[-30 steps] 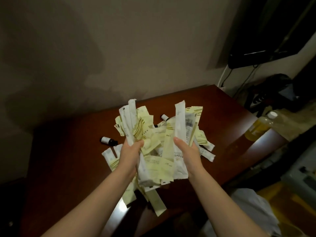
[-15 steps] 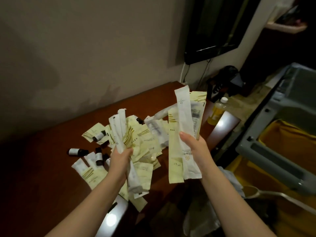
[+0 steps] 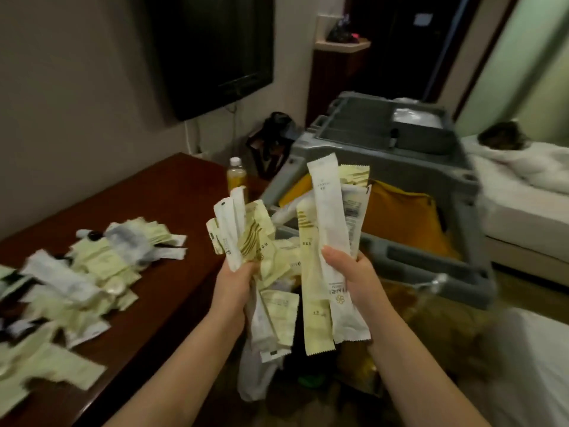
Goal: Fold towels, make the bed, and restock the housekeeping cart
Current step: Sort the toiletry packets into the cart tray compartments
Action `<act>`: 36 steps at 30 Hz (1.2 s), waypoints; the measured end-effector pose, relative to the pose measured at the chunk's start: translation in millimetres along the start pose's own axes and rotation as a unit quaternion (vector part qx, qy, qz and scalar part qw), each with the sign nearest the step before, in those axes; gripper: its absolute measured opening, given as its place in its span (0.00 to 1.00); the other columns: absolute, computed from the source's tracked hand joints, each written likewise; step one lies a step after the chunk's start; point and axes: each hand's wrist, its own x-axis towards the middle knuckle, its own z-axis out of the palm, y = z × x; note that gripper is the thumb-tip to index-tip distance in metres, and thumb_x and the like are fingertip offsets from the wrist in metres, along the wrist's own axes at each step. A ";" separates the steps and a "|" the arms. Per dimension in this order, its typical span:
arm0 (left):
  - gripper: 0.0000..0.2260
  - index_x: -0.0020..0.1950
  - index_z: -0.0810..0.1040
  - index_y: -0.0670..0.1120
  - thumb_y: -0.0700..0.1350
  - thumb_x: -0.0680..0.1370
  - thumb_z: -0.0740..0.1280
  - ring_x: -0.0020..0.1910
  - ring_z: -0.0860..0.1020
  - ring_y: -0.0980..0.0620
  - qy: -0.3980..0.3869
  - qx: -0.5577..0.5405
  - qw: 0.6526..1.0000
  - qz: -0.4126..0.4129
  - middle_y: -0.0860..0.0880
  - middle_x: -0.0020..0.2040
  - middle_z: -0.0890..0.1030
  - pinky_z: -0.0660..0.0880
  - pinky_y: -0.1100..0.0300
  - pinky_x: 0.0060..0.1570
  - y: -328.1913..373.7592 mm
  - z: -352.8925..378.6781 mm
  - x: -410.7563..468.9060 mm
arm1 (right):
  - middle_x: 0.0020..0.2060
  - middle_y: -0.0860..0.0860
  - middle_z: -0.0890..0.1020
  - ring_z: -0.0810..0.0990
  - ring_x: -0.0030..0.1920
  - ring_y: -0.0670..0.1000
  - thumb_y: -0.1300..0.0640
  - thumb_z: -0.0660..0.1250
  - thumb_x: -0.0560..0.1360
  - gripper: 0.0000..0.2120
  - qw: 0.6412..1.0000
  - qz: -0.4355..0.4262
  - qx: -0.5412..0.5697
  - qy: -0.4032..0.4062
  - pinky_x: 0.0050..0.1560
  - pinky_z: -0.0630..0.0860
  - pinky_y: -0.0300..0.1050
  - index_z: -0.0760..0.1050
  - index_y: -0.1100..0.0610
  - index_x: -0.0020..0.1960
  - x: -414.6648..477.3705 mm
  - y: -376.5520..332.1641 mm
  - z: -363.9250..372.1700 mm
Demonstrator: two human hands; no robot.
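Sachet bunch [image 3: 246, 238] sits in left grip [image 3: 234, 285], clenched round it, crumpled, cream and white; long packets [image 3: 328, 217] upright in right grip [image 3: 357, 278], pinched; both off worktop [image 3: 172, 192] right edge, before cart [image 3: 431, 167].

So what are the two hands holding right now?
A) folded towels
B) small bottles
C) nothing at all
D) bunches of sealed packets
D: the left hand grips a bunch of pale yellow and white packets, and the right hand holds long sachets upright, in front of the grey cart.
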 end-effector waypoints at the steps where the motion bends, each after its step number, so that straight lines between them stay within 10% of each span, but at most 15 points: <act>1: 0.16 0.61 0.73 0.49 0.34 0.77 0.62 0.49 0.79 0.50 -0.007 -0.005 1.000 -0.010 0.49 0.52 0.81 0.76 0.57 0.46 -10.7 26.9 -9.4 | 0.40 0.51 0.83 0.84 0.36 0.50 0.59 0.68 0.72 0.12 1.000 -0.003 -0.002 0.010 0.30 0.79 0.42 0.73 0.55 0.56 -8.4 -9.1 -27.3; 5: 0.17 0.63 0.74 0.49 0.35 0.76 0.63 0.53 0.79 0.47 -0.025 -0.013 0.999 -0.047 0.47 0.55 0.80 0.76 0.52 0.53 -41.1 124.6 -40.1 | 0.49 0.55 0.83 0.83 0.46 0.55 0.57 0.70 0.69 0.20 0.997 -0.024 -0.003 0.072 0.43 0.82 0.50 0.73 0.56 0.60 -33.2 -45.7 -123.8; 19: 0.14 0.61 0.74 0.51 0.38 0.77 0.64 0.51 0.78 0.47 -0.068 -0.037 0.995 -0.054 0.47 0.51 0.80 0.75 0.53 0.49 -44.7 360.0 30.2 | 0.42 0.53 0.83 0.84 0.36 0.51 0.54 0.71 0.69 0.24 0.990 -0.052 0.009 0.132 0.32 0.79 0.45 0.72 0.58 0.63 68.6 -143.7 -322.9; 36: 0.14 0.59 0.74 0.53 0.37 0.78 0.63 0.50 0.79 0.49 0.153 -0.064 0.986 0.026 0.49 0.51 0.81 0.75 0.50 0.55 -18.5 541.2 179.1 | 0.39 0.52 0.81 0.82 0.35 0.50 0.55 0.67 0.75 0.05 0.999 0.004 -0.014 -0.051 0.30 0.77 0.44 0.74 0.52 0.50 339.6 -251.8 -449.9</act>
